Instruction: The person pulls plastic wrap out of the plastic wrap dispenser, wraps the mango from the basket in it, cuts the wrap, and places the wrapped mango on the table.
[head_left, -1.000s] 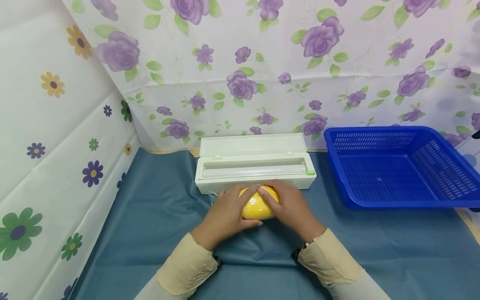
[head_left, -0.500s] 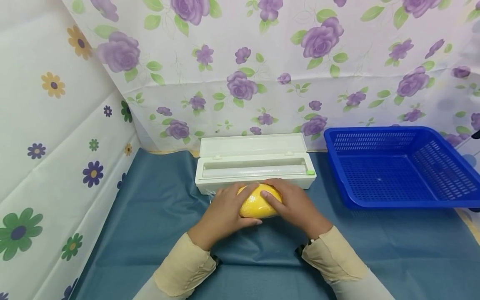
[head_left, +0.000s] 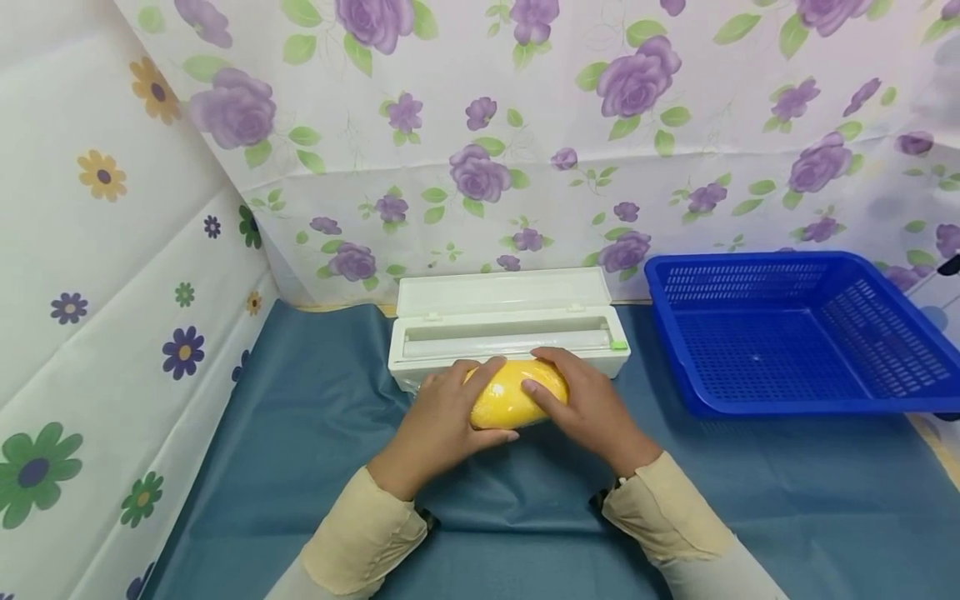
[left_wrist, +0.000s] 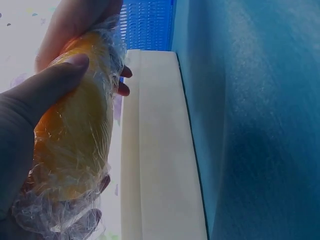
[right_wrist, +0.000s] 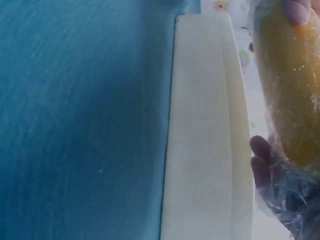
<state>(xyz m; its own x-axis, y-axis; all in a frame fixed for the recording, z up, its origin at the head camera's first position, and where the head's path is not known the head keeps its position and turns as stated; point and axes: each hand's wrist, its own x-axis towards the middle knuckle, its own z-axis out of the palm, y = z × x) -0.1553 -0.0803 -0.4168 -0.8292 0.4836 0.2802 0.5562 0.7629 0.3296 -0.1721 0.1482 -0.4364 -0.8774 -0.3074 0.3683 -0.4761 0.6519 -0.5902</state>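
Note:
A yellow, mango-shaped fruit (head_left: 517,394) is covered in cling film (left_wrist: 112,42), which lies crumpled and loose at its ends in both wrist views. My left hand (head_left: 438,412) grips the fruit from the left, its thumb lying across the near side. From the right, my right hand (head_left: 596,408) holds the other end, the thumb pressing on top. Both hands keep it raised in front of a white cling film dispenser (head_left: 408,369), whose lid (head_left: 502,292) is tipped back. A film roll (head_left: 517,342) lies inside. Some fingertips are hidden behind the fruit.
On the right stands a blue plastic basket (head_left: 757,358) with perforated walls. A blue-green cloth (head_left: 315,467) covers the table. Flowered sheets (head_left: 480,175) hang behind and along the left. A thin rod with a dark tip (head_left: 948,267) shows at the right edge.
Both hands have lifted the fruit slightly up toward the dispenser, and more of its yellow surface shows between them. The dispenser and basket stay put; the head view has shifted a little.

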